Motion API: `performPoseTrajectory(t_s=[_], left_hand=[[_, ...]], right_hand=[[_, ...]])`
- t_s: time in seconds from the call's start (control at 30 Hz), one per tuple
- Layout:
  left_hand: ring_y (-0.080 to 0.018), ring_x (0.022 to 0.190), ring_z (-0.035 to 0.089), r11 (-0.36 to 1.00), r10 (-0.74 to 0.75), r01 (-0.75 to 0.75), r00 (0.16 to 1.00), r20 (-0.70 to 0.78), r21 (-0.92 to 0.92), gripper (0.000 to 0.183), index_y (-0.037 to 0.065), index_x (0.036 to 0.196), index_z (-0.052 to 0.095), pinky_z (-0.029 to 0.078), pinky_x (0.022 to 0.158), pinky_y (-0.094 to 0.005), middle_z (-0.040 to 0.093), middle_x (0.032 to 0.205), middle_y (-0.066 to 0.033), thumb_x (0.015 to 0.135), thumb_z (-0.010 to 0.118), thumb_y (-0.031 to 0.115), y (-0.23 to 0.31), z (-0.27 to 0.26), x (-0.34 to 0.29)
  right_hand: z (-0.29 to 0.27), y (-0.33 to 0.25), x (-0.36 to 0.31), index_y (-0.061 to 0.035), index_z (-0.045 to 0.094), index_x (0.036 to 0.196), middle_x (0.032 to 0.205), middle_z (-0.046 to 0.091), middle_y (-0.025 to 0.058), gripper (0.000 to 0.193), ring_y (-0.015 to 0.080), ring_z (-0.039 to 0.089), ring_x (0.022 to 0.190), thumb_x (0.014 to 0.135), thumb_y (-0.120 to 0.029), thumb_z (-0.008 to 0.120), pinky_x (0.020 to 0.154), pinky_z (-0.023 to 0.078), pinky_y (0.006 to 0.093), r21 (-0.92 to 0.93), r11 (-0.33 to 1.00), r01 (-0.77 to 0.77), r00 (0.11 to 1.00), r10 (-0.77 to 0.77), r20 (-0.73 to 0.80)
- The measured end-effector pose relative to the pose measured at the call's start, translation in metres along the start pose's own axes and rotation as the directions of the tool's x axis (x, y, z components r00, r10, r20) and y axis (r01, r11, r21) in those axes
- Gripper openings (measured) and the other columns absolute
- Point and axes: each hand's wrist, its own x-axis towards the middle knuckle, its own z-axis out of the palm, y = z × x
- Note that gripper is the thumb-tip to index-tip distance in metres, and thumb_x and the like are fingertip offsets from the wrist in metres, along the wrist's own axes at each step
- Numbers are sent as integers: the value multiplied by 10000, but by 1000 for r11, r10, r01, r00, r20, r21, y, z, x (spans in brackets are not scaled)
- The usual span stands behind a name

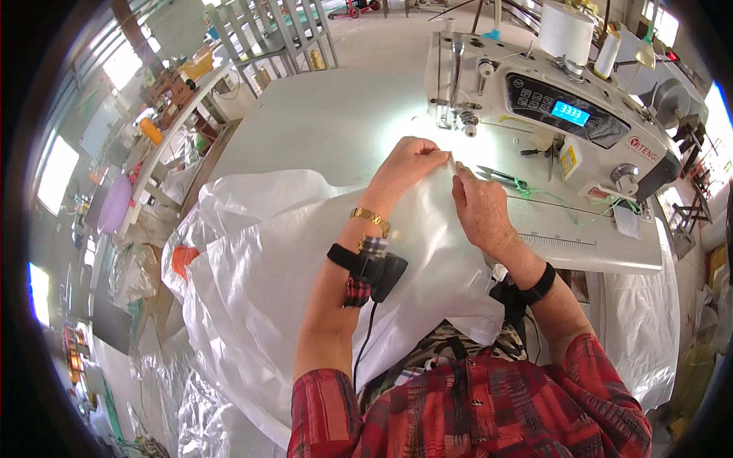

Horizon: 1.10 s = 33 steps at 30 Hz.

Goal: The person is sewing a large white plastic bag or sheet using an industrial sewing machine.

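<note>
A large, shiny white plastic sheet [259, 244] lies over my lap and the front of the sewing table, hanging down at the left. My left hand [408, 166] pinches its upper edge just in front of the sewing machine [527, 99]. Close beside it, my right hand [482, 208] holds the same edge between thumb and fingers. The edge looks folded narrow where the fingertips come close together. Bright lamp light falls on the table under the machine's head, right ahead of my hands. The needle itself is lost in the glare.
Dark-bladed snips [498, 177] and loose green thread [527, 189] lie right of my right hand. A ruler strip [561, 243] runs along the table's front edge. A big white thread cone [566, 34] stands atop the machine. Shelving [172, 153] with assorted items is at the left.
</note>
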Motion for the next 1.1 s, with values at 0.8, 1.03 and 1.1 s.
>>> performPoseTrajectory(t_s=[0.8,1.03,1.1], left_hand=[[-343,814,662,807,-57,104,993,-100,581,227,2,816,681,513,723,-412,676,809,-198,740,708,214,-30,18,48],[-360,840,664,769,112,47,972,-207,637,200,3,769,671,517,761,-433,686,843,-197,723,704,195,-33,18,37],[-379,846,647,658,246,57,926,-286,751,179,0,775,673,505,772,-450,668,842,-197,751,689,177,-41,15,26]], right_hand=[[12,76,33,-40,689,973,965,649,152,151,328,617,926,865,-105,606,809,500,412,52,953,299,942,-303,141],[20,74,33,-71,685,975,980,639,106,193,303,589,995,894,-185,553,864,460,431,-23,902,431,895,-424,140],[22,61,32,-64,665,1020,995,639,109,200,302,585,999,895,-182,561,872,455,432,-78,910,408,896,-383,225]])
